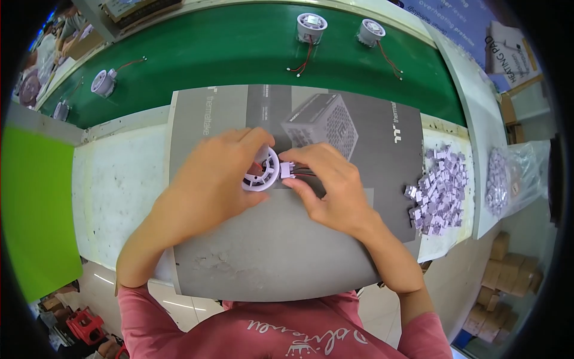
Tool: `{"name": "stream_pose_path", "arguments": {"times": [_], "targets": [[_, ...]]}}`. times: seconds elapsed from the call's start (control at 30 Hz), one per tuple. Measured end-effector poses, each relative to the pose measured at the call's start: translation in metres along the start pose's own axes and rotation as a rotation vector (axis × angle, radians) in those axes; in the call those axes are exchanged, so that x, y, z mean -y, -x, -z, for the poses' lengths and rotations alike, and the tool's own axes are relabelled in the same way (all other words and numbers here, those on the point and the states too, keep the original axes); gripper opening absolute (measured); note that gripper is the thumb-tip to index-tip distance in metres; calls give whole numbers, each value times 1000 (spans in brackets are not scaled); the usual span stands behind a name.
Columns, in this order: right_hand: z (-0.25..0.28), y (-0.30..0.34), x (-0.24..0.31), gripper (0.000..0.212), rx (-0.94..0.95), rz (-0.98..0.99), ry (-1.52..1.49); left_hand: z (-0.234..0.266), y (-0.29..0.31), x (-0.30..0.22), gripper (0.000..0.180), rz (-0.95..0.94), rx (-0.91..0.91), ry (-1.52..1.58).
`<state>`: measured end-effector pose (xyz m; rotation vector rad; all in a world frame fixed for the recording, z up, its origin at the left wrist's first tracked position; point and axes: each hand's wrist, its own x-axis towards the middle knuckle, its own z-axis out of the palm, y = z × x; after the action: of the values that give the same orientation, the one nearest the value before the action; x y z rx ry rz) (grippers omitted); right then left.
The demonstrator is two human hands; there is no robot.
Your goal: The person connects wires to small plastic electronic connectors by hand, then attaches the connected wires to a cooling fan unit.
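Over a grey printed cardboard sheet (269, 251), my left hand (209, 173) is closed around a small round white fan-like housing (272, 173) with a spoked rim. My right hand (332, 188) pinches a small white plug connector (287, 170) between thumb and forefinger, right against the housing's right side. Dark and red wires (305, 172) run from the connector under my right hand. Whether the connector is seated in the housing I cannot tell. My left fingers and palm hide the housing's left part.
Behind the sheet runs a green conveyor belt (239, 48) bearing white round units with red leads, such as one unit (312, 27) and another (372, 33). A pile of small white connectors (439, 191) lies at the right, near a clear plastic bag (520, 179). A bright green panel (36, 215) stands left.
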<state>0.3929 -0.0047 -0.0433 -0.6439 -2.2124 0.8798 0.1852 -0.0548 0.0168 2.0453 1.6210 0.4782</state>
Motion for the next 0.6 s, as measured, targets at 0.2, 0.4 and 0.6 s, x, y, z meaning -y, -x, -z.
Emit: {"name": "stream_pose_path", "arguments": {"times": [0.2,0.4,0.6], "targets": [[6,-3,-3,32,-161,-82,-138,5,-16,12,59,181,94,336],[12,-5,-2,30,-179,-16,-124,8,-21,14,59,178,81,451],[16,-6,-2,34,-160,137,183,2,-22,16,62,162,20,444]]}}
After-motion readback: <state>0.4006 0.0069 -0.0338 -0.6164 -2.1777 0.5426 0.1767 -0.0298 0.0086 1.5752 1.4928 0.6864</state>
